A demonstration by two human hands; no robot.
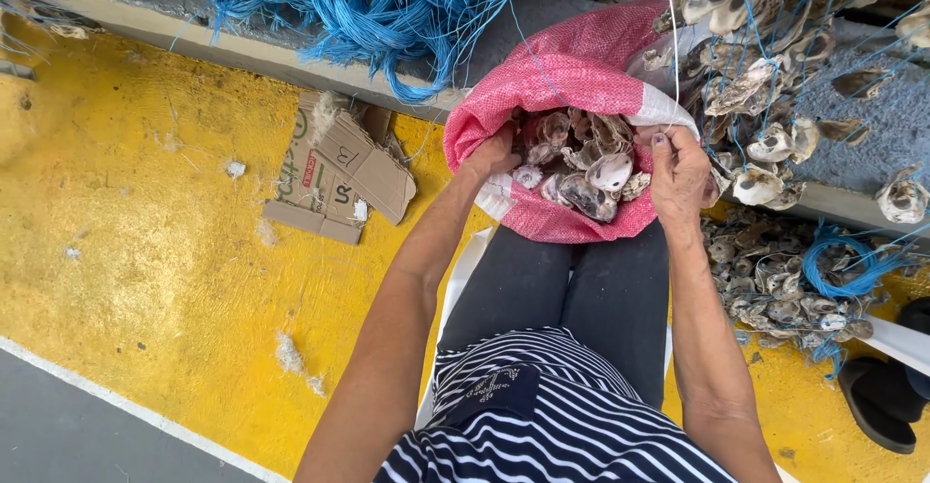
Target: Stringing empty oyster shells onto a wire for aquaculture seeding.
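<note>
View from the head camera, looking straight down. The yellow-painted concrete floor (145, 250) filled most of the scene, scuffed and dotted with pale fibre tufts; a white line separated it from a grey strip at lower left. A low grey concrete ledge (252, 52) ran across the top, carrying a heap of tangled blue cord (358, 3). To the right hung and lay strings of grey-white oyster shells threaded on blue line (765, 105), with a further pile on the floor below them. The seated person wore a black-and-white striped top and dark trousers on a white plastic chair (463, 270).

The pink woven plastic sack (552, 71) stood between the knees, against the ledge, its long axis running away from the person and its mouth turned up toward the camera. Inside lay loose oyster shells (586, 168). The left hand (492, 156) was closed on the near left rim of the sack; the right hand (678, 173) pinched the right rim, fingers curled over the white folded edge. A flattened piece of brown cardboard (339, 168) lay on the floor left of the sack. A dark sandal (877, 401) sat at far right.
</note>
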